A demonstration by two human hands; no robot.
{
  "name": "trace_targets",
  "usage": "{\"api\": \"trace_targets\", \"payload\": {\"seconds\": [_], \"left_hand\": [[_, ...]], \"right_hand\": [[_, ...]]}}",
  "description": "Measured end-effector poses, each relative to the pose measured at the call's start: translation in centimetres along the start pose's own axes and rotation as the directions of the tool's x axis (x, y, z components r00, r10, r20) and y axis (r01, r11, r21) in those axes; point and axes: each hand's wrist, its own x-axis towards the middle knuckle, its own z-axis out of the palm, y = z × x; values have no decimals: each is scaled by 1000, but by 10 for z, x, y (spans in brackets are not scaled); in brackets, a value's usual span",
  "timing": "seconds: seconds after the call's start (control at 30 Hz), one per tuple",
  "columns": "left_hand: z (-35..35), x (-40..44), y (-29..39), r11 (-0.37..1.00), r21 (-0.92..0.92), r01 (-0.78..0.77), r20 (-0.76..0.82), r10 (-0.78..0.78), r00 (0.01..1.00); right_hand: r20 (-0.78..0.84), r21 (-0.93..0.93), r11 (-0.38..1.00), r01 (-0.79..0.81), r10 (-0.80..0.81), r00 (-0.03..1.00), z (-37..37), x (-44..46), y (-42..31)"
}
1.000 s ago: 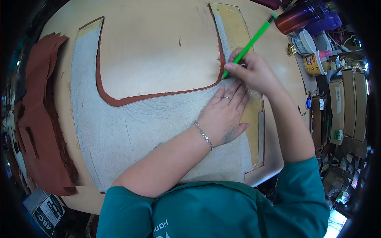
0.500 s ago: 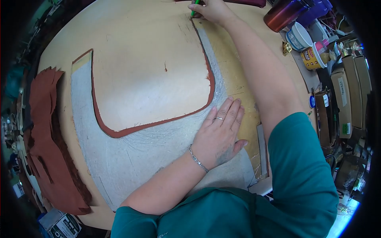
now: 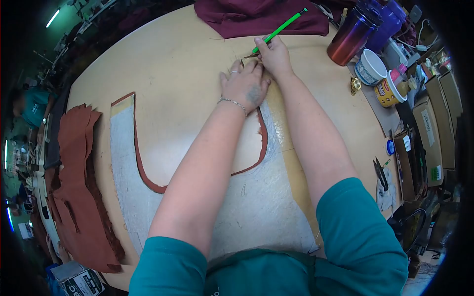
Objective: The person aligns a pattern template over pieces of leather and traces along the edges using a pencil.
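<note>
A large grey and yellowish U-shaped pattern piece (image 3: 266,197) lies on the table, with reddish-brown fabric (image 3: 263,143) showing as a narrow strip along its inner edge. My left hand (image 3: 243,88) is flat with fingers spread near the upper end of the pattern's right arm, partly covering it. Beside its fingertips, my right hand (image 3: 274,56) is closed around a green pencil (image 3: 284,28), whose top points up and to the right. The pencil's lower tip is mostly hidden by the fingers.
Folded reddish-brown fabric (image 3: 79,192) lies at the left. Maroon cloth (image 3: 256,18) is at the far edge. A metallic bottle (image 3: 353,34), tubs (image 3: 370,68), a gold watch (image 3: 355,85) and black snips (image 3: 380,173) are on the right. A person (image 3: 35,107) is at the far left.
My left hand has moved from the lower pattern up to the end of its right arm. My right hand stays at that end with the pencil, now tilted. The view has shifted.
</note>
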Motion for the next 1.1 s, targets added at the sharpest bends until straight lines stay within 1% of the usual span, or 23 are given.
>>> {"api": "trace_targets", "payload": {"seconds": [0.1, 0.23, 0.33, 0.43, 0.47, 0.57, 0.6, 0.7, 0.73, 0.83, 0.97, 1.0, 1.1], "left_hand": [[6, 1, -5, 1000, -2, 5, 56, -5, 998], [11, 1, -6, 1000, 17, 21, 18, -21, 1000], [12, 2, -6, 999, 26, 20, 22, -21, 1000], [11, 3, -8, 1000, 28, 12, 50, -13, 999], [11, 3, -8, 999, 32, 14, 45, -16, 999], [9, 2, -6, 1000, 13, 28, 48, -29, 998], [8, 2, -6, 1000, 5, 29, 51, -29, 998], [10, 2, -6, 1000, 13, 27, 43, -27, 999], [10, 3, -7, 1000, 21, 23, 46, -24, 999], [11, 2, -8, 999, 36, 20, 50, -21, 998], [8, 2, -5, 999, 26, 21, 49, -22, 999], [8, 2, -6, 999, 24, 23, 46, -24, 999], [10, 3, -7, 1000, 29, 3, 48, -5, 999]], "right_hand": [[43, 0, 1000, -16, 16, 999, 0, 1, 3], [113, -115, 993, 8, 5, 994, 5, 0, -3], [23, -325, 941, 97, -95, 995, 2, -1, -8], [-27, -391, 920, -37, 29, 999, -27, 6, -11], [-12, -298, 951, -79, 79, 997, -30, 7, -9], [16, -389, 918, 76, -76, 997, -8, 3, -10], [66, -427, 900, 83, -61, 996, -2, 1, -16], [61, -418, 901, 115, -99, 993, -1, 4, -7], [0, -462, 883, 84, -94, 996, -10, 6, -6], [-54, -419, 908, -2, -23, 998, -31, 9, -7], [77, -486, 865, 122, -97, 992, 0, -2, -22], [99, -473, 874, 109, -70, 993, 1, -7, -28], [6, -474, 876, 94, -103, 995, -23, 19, 6]]}}
